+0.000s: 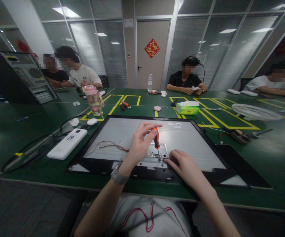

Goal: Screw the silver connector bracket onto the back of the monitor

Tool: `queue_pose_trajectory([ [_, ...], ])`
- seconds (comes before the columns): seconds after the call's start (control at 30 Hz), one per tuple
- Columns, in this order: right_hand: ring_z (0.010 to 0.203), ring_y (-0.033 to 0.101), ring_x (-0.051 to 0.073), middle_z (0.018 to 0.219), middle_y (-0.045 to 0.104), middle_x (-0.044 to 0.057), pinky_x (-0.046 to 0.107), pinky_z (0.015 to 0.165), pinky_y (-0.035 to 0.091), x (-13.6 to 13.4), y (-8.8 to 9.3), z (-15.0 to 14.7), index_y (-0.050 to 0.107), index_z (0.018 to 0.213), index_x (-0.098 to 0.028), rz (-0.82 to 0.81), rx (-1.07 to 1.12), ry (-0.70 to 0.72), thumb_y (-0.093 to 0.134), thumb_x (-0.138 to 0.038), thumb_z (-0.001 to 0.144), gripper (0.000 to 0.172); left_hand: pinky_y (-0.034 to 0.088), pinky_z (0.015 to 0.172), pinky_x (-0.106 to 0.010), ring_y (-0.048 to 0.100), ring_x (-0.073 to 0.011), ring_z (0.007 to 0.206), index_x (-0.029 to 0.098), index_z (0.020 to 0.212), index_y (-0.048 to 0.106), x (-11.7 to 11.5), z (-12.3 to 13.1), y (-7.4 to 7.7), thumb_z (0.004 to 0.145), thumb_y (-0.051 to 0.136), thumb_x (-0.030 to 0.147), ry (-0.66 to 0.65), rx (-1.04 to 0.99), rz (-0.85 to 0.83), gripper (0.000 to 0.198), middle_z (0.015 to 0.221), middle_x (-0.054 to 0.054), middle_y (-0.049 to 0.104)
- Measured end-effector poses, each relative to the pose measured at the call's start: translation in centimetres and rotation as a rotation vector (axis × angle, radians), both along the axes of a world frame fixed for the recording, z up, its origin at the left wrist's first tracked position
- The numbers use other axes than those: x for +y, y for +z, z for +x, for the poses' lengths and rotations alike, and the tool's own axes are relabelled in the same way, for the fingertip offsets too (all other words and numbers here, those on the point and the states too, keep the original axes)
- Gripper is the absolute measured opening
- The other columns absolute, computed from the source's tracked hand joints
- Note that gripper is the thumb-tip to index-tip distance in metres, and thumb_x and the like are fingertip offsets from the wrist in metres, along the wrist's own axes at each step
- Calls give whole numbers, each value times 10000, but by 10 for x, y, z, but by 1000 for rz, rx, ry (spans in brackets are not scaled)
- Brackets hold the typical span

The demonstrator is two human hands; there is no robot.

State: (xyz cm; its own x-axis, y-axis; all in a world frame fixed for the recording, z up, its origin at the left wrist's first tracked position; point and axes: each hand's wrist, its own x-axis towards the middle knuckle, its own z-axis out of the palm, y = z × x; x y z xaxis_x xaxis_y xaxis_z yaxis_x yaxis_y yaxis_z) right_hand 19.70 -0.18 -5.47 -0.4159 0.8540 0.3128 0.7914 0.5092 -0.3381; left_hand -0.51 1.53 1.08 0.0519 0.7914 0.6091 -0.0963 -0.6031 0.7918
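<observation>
An orange and black screwdriver [156, 140] stands nearly upright, its handle gripped from above by my left hand [140, 141], which wears a watch at the wrist. Its shaft points down at a small circuit board [153, 154] on a metal plate, low on the back of a flat display panel [112, 131]. Beside the screwdriver's tip is my right hand [181, 162], resting low over the panel with its fingers closed together. What its fingertips hold, if anything, is too small to make out. Thin coloured wires [112, 147] run across the panel to the left of the board.
Left of the panel lie a white power bank [67, 144] and black cables [31, 154]. A pink-lidded bottle [93, 102], a green tissue pack [187, 108] and a white fan grille [255, 111] stand beyond. A black flat slab [243, 164] is at right. Several people sit across the table.
</observation>
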Motion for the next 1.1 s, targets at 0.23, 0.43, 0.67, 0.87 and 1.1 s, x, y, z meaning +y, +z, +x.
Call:
queue_pose_trajectory([
  [0.23,713,603,210,761,612,37,311,661,462,0,0,0,524,759,-215,13,6,1,552,-341,937,220,502,778,-272,596,-155,880,221,1024,730,0,0,-2,869,641,264,31,34,-8,184,950,-51,623],
  [0.43,706,600,209,761,614,39,312,654,462,-1,1,0,523,758,-219,19,22,1,541,-344,941,223,495,877,-306,606,-164,969,225,1253,615,-3,4,-1,968,449,236,80,130,-4,330,1112,-77,625],
  [0.67,701,602,211,764,617,38,314,644,462,0,0,0,516,754,-222,26,21,3,547,-344,935,221,498,763,-281,551,-143,781,232,1042,708,-5,3,-1,839,680,289,264,225,171,212,858,-19,574],
  [0.87,715,608,216,762,618,33,318,663,466,-1,2,-1,522,757,-221,15,8,-2,555,-328,934,209,510,838,-304,617,-168,955,218,1264,601,-3,2,-1,951,455,215,28,86,63,346,1113,-80,628],
  [1.1,694,604,209,760,621,41,310,634,458,-1,2,-1,510,739,-222,20,13,1,537,-347,938,237,481,846,-304,574,-150,837,236,1196,648,-3,3,-4,882,616,254,192,219,143,316,919,-30,626],
])
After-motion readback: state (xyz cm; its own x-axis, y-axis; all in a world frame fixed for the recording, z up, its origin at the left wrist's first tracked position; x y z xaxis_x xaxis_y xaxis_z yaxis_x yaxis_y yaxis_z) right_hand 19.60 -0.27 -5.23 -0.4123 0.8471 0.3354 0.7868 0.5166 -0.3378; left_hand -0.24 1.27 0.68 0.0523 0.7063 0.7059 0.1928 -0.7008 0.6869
